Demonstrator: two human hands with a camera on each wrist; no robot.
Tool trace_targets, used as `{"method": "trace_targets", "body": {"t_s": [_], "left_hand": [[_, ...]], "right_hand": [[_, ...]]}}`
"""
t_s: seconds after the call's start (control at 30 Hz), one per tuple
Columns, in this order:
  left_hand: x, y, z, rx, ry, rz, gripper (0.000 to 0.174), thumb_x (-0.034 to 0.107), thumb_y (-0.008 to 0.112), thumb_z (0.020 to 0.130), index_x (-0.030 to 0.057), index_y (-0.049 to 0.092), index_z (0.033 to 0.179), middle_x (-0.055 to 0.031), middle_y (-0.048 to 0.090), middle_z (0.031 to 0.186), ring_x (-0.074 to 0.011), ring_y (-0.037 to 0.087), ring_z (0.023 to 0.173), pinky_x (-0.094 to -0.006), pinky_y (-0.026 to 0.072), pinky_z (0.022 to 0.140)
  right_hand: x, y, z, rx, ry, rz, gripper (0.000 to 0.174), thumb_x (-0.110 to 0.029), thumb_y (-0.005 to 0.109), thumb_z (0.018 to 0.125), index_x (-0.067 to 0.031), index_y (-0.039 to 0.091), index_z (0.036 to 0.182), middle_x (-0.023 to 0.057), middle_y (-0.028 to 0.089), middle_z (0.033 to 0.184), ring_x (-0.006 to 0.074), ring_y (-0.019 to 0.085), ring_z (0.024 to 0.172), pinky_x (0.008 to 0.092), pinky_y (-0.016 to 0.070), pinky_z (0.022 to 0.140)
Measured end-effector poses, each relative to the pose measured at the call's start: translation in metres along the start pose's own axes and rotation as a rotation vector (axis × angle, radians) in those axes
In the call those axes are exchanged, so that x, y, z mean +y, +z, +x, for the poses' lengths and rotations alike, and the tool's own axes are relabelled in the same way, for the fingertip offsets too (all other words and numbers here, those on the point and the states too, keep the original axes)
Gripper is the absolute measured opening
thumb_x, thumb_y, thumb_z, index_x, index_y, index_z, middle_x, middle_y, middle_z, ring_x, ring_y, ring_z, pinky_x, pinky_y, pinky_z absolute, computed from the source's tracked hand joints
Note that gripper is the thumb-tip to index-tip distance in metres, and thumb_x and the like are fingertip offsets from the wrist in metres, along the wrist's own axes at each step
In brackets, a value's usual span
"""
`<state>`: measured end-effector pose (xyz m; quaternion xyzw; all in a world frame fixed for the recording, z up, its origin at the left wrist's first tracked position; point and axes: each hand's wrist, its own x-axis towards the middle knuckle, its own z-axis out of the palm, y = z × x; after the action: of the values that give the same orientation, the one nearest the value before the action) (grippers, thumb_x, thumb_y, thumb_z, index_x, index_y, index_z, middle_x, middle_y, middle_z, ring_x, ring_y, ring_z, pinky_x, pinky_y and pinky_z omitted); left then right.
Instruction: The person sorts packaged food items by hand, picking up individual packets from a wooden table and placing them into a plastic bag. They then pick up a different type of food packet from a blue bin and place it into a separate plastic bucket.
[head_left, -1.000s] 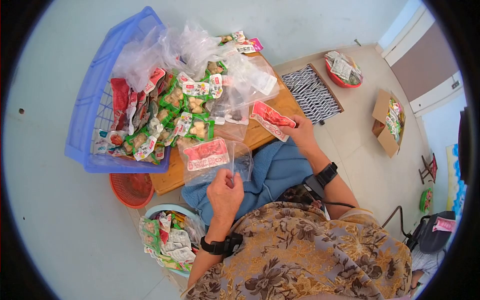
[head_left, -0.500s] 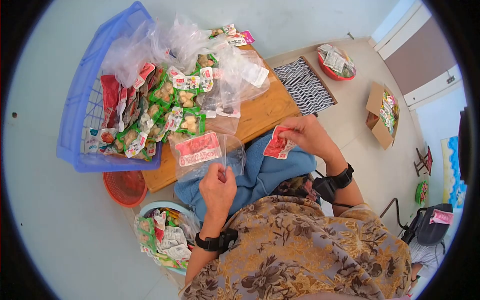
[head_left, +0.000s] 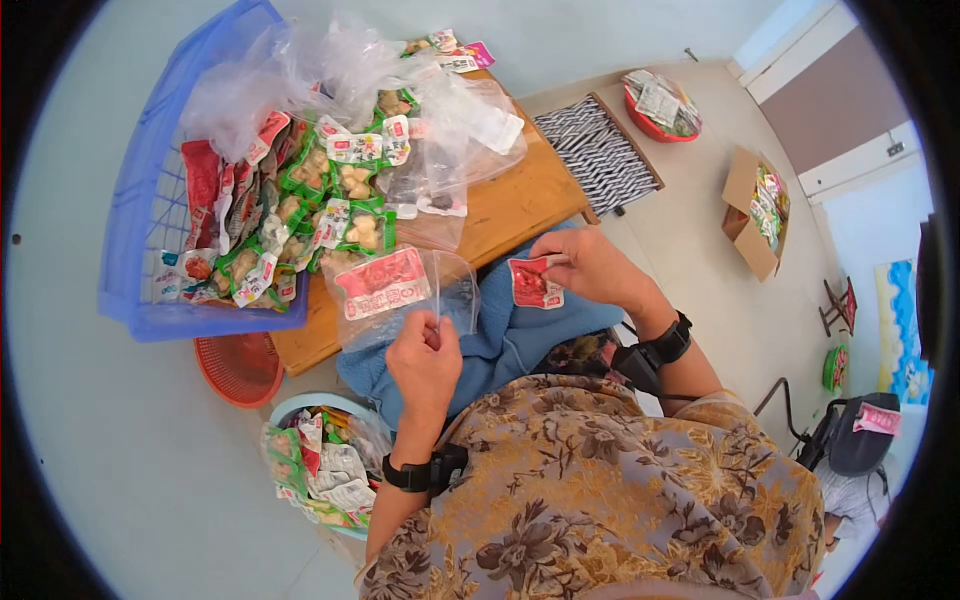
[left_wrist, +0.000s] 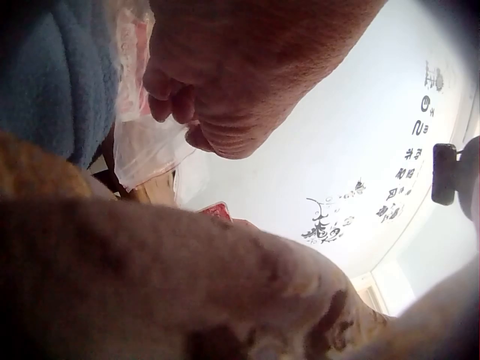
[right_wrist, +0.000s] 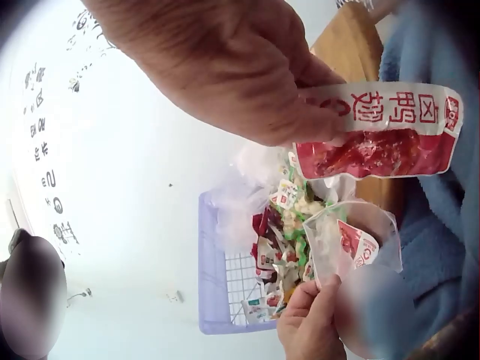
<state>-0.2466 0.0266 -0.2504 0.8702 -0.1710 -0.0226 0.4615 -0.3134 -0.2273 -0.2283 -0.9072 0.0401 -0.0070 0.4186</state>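
Right wrist view: right hand point(right_wrist: 225, 75) pinches red-white packet point(right_wrist: 379, 131), printed characters readable, small in head view; left hand point(head_left: 425, 365) pinches clear bag point(head_left: 400, 295).

The right hand point(head_left: 598, 268) has brought the red packet point(head_left: 537, 283) off the tabletop point(head_left: 520, 205) edge and over the blue cloth point(head_left: 560, 325). From the clear bag point(head_left: 457, 288), the packet has gone from two o'clock to three o'clock. Its free end, once toward ten o'clock, now seems nearer nine, though fingers partly cover it. The whole head view has shifted, sliding the scene toward ten o'clock.
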Motion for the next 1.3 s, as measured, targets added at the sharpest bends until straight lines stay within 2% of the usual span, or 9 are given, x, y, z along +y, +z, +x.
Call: {"method": "trace_targets", "body": {"t_s": [0.23,0.5,0.57,0.7,0.8,0.9,0.97,1.17,1.3], "left_hand": [[-0.005,-0.001,0.001,-0.005,0.002,0.022,0.017,0.007,0.071,0.08,0.0045,0.055,0.075,-0.0076,0.05,0.053,-0.0223,0.051,0.045,-0.0355,0.0408,0.047],[-0.006,0.002,0.001,0.009,0.032,0.024,0.017,0.007,0.071,0.081,0.005,0.055,0.075,-0.0082,0.05,0.054,-0.0239,0.052,0.047,-0.0364,0.0418,0.048],[-0.006,0.003,0.001,0.035,0.047,0.006,0.016,0.007,0.07,0.082,0.0038,0.057,0.073,-0.0042,0.048,0.051,-0.0138,0.045,0.044,-0.0307,0.0387,0.046],[-0.006,0.001,0.0,0.044,0.042,0.012,0.017,0.007,0.07,0.082,0.0038,0.057,0.073,-0.0046,0.048,0.051,-0.0139,0.045,0.044,-0.0307,0.0386,0.046],[-0.008,0.001,0.0,0.013,0.024,0.006,0.017,0.008,0.07,0.082,0.006,0.055,0.075,-0.0081,0.051,0.055,-0.0257,0.053,0.048,-0.038,0.0424,0.049],[-0.008,0.003,0.001,0.058,0.065,-0.001,0.017,0.008,0.07,0.083,0.0035,0.057,0.074,-0.0057,0.048,0.051,-0.0145,0.045,0.044,-0.0305,0.0384,0.046],[-0.006,0.001,0.0,0.035,0.039,0.017,0.017,0.01,0.071,0.083,0.0064,0.056,0.076,-0.0084,0.052,0.056,-0.0265,0.054,0.049,-0.0387,0.043,0.048],[-0.005,0.001,-0.001,0.033,0.08,-0.015,0.015,0.01,0.071,0.083,0.0061,0.058,0.078,-0.0093,0.056,0.059,-0.0266,0.057,0.051,-0.0367,0.0453,0.049],[-0.005,0.002,-0.001,0.034,0.098,-0.055,0.013,0.01,0.071,0.084,0.0058,0.059,0.079,-0.0108,0.06,0.064,-0.027,0.061,0.054,-0.0368,0.0479,0.051]], "right_hand": [[0.038,0.035,-0.006,-0.016,0.233,0.466,0.013,-0.001,0.069,0.085,0.0021,0.066,0.097,-0.0013,0.067,0.081,0.0025,0.058,0.076,0.0226,0.0492,0.066],[0.048,0.077,-0.025,0.042,0.135,0.37,0.021,-0.002,0.072,0.084,-0.0005,0.066,0.104,0.0011,0.066,0.091,0.0057,0.059,0.084,0.0251,0.0495,0.072],[0.049,0.081,-0.028,0.072,0.08,0.257,0.024,-0.002,0.072,0.084,-0.001,0.066,0.106,0.0015,0.065,0.091,0.0057,0.059,0.086,0.0257,0.0496,0.073],[0.038,0.064,-0.03,0.067,0.138,0.256,0.026,-0.004,0.072,0.085,-0.0007,0.066,0.11,0.003,0.067,0.093,0.0067,0.06,0.086,0.0273,0.0508,0.074],[0.018,0.037,-0.025,0.019,0.215,0.409,0.028,-0.006,0.072,0.086,-0.0001,0.065,0.113,0.0035,0.069,0.095,0.0077,0.061,0.088,0.0276,0.0514,0.076],[0.008,0.021,-0.018,-0.027,0.149,0.435,0.032,-0.008,0.072,0.087,0.0002,0.063,0.116,0.0038,0.069,0.097,0.0081,0.061,0.089,0.027,0.0512,0.077],[0.0,0.015,-0.012,-0.052,0.067,0.375,0.034,-0.01,0.072,0.087,0.0003,0.062,0.118,0.0039,0.069,0.098,0.0082,0.061,0.09,0.0268,0.0511,0.078],[-0.01,0.025,0.012,-0.254,0.127,0.234,0.036,-0.014,0.072,0.087,-0.0007,0.06,0.118,0.0056,0.067,0.103,0.0107,0.061,0.096,0.0274,0.0502,0.082],[-0.014,0.052,0.028,-0.207,0.054,0.449,0.034,-0.013,0.069,0.09,0.0009,0.061,0.121,0.0038,0.068,0.104,0.0082,0.061,0.093,0.0253,0.0507,0.081]]}}
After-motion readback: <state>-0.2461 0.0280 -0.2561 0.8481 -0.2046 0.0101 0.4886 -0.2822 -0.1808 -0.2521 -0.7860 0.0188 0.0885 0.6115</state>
